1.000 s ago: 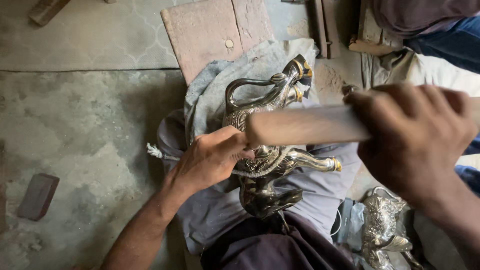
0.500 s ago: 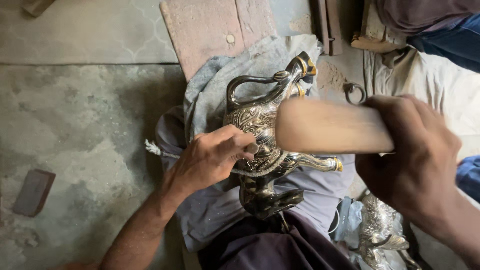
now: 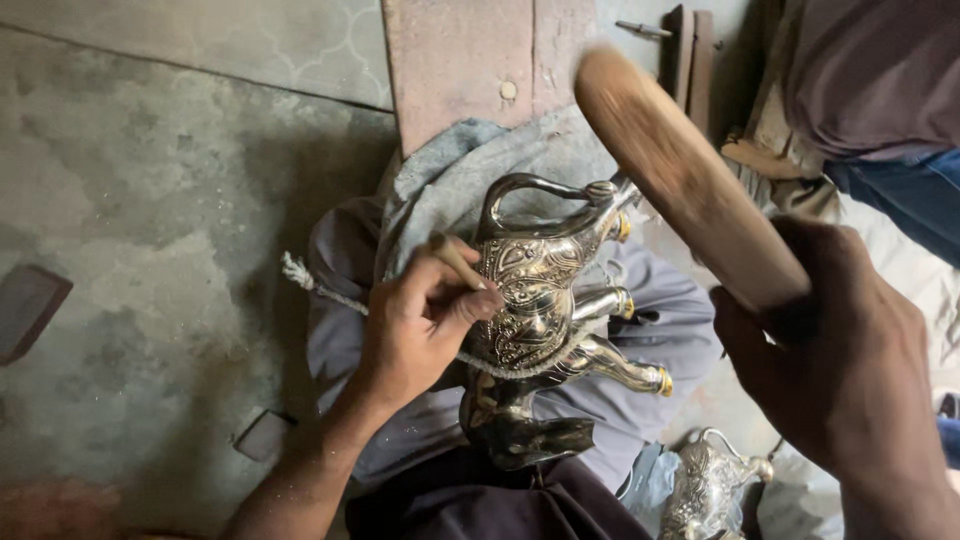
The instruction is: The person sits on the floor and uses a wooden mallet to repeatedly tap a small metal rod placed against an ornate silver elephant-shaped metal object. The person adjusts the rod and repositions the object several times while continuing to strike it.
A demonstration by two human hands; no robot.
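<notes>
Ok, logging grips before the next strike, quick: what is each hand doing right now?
Left hand: closed on a thin punch set against the metal figure.
Right hand: closed on a raised wooden mallet.

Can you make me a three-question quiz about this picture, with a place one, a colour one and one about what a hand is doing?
1. Where does the metal animal figure lie?
A. on grey cloth
B. on bare floor
C. in a basket

2. What colour are the tips of the figure's legs?
A. red
B. gold
C. blue

3. What is the right hand doing?
A. resting flat and empty
B. gripping a wooden mallet
C. holding a cup

Right letters:
1 A, the grey cloth spreads under the figure.
2 B, the leg ends shine gold.
3 B, the fingers wrap the raised wooden mallet, while the left hand holds a small punch against the figure.
</notes>
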